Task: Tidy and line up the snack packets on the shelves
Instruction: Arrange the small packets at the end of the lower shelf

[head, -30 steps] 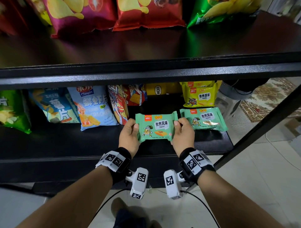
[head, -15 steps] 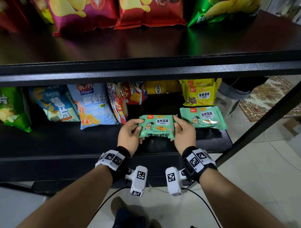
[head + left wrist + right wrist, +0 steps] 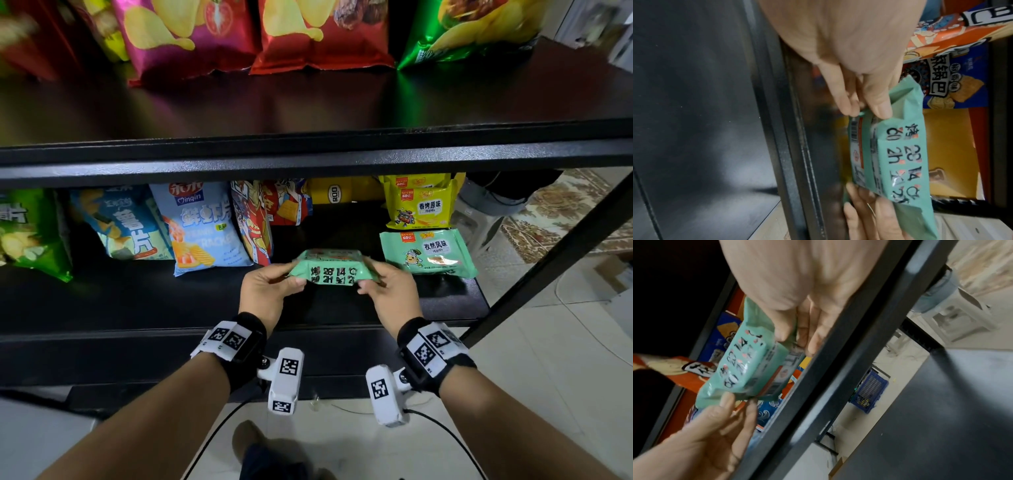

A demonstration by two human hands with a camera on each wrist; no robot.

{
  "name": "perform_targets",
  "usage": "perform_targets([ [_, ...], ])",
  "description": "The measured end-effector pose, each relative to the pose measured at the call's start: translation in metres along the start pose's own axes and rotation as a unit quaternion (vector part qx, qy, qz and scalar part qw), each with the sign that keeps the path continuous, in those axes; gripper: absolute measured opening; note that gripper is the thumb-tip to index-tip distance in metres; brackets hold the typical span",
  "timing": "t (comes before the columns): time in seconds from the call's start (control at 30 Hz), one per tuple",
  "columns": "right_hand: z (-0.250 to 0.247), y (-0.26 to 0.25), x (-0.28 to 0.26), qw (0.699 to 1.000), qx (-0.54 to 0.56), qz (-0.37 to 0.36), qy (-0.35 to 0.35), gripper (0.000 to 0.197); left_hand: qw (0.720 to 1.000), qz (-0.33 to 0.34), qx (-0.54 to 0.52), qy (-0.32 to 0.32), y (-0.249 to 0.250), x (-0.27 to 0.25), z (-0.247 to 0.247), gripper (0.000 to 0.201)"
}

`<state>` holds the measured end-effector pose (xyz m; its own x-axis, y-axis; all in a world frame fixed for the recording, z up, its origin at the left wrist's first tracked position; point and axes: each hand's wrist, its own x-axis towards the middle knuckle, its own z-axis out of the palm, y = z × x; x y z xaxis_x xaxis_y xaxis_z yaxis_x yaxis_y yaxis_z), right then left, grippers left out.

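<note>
- The left hand (image 3: 270, 291) is pinching the left end seal of a mint-green packet (image 3: 334, 270) between thumb and fingers; the left wrist view is showing the same grip on its crimped edge (image 3: 906, 146).
- The right hand (image 3: 390, 294) is gripping the opposite end seal, thumb on the near side and fingers behind (image 3: 812, 331).
- That packet is being held off the lower shelf (image 3: 171, 301), above its front part, tilted so that a long side panel with black printed characters is facing the camera.
- Two mint-green packets are showing in all: the held one and a second mint-green packet (image 3: 428, 253) lying flat just to its right, near the shelf's right end, apart from the hands.
- Behind that flat one, yellow packets (image 3: 423, 205) are standing; there are probably two, one behind the other, though the rear one is mostly hidden.
- To the left of the held packet, a red-and-orange bag (image 3: 253, 222), a pale blue prawn-cracker bag (image 3: 202, 226), a blue chip bag (image 3: 126, 226) and a green bag (image 3: 27, 233) are leaning in a loose row.
- On the upper shelf (image 3: 308, 102), three chip bags are plainly showing: a magenta bag (image 3: 185, 37), a red bag (image 3: 322, 37) and a bright green bag (image 3: 472, 31).
</note>
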<state>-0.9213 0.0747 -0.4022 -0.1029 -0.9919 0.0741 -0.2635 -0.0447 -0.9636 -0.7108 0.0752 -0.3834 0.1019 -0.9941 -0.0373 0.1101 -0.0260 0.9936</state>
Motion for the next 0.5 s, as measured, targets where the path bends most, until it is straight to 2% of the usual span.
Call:
perform_targets([
  [0.1, -0.012, -0.007, -0.003, 0.999, -0.051, -0.017, 0.005, 0.028, 0.998, 0.042, 0.048, 0.014, 0.005, -0.001, -0.001, 0.021],
  [0.2, -0.025, -0.016, -0.002, 0.996, -0.088, -0.016, 0.026, 0.042, 0.993, 0.068, 0.096, 0.011, 0.009, 0.003, 0.001, 0.016],
  [0.27, -0.027, -0.025, -0.001, 0.993, -0.114, -0.034, 0.026, 0.043, 0.993, 0.068, 0.095, -0.030, 0.011, 0.005, 0.007, 0.008],
  [0.33, -0.025, -0.033, -0.001, 0.990, -0.127, -0.050, 0.026, 0.041, 0.995, 0.053, 0.070, -0.054, 0.011, 0.008, 0.016, 0.014],
  [0.4, -0.023, -0.040, -0.002, 0.990, -0.122, -0.059, 0.024, 0.040, 0.996, 0.035, 0.072, -0.046, 0.011, 0.010, 0.024, 0.018],
  [0.5, -0.025, -0.046, -0.002, 0.993, -0.111, -0.046, 0.018, 0.043, 0.989, 0.056, 0.135, -0.032, 0.010, 0.013, 0.026, 0.025],
])
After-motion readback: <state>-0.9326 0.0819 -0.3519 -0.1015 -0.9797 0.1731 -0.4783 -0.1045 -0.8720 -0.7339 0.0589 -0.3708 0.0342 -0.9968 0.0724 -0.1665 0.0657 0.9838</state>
